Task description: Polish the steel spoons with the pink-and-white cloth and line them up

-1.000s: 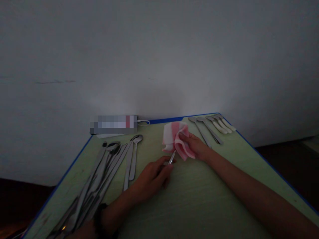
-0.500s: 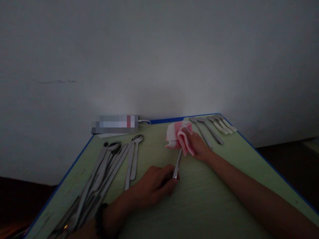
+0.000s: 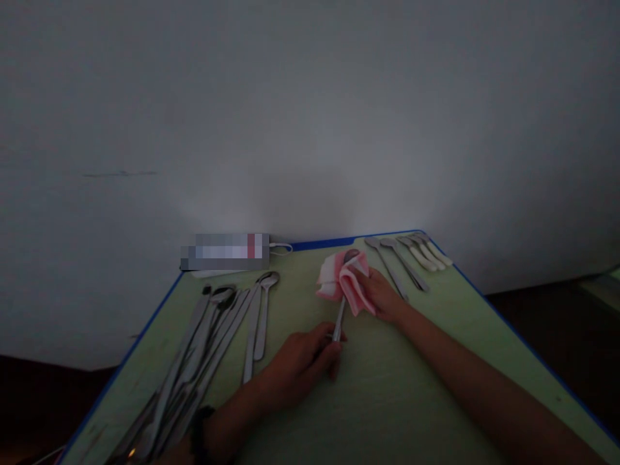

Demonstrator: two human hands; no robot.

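Observation:
Between the thumb and fingers of my left hand (image 3: 305, 361) is the handle end of a metal spoon (image 3: 340, 316), which slants up and away from me. A pink and white cloth (image 3: 332, 274) is bunched around the spoon's upper part, and my right hand (image 3: 382, 294) is closed on it. The spoon's bowl shows above the cloth's folds. Left of my left hand lies a loose pile of metal cutlery (image 3: 194, 361), partly covered by my forearm. One spoon (image 3: 264, 316) at that pile's right side lies with its bowl pointing away.
At the back right lie several metal spoons (image 3: 404, 265) and pieces with white handles (image 3: 431, 255). A blurred-out box-like object (image 3: 225, 252) with a white cable (image 3: 283, 247) is at the back left. The pale green table (image 3: 387, 387) has a blue edge and meets a wall (image 3: 310, 116).
The spoon's bowl now shows above the cloth, where it was covered before. Both hands keep their holds. The whole view has shifted slightly, so the table appears a little lower.

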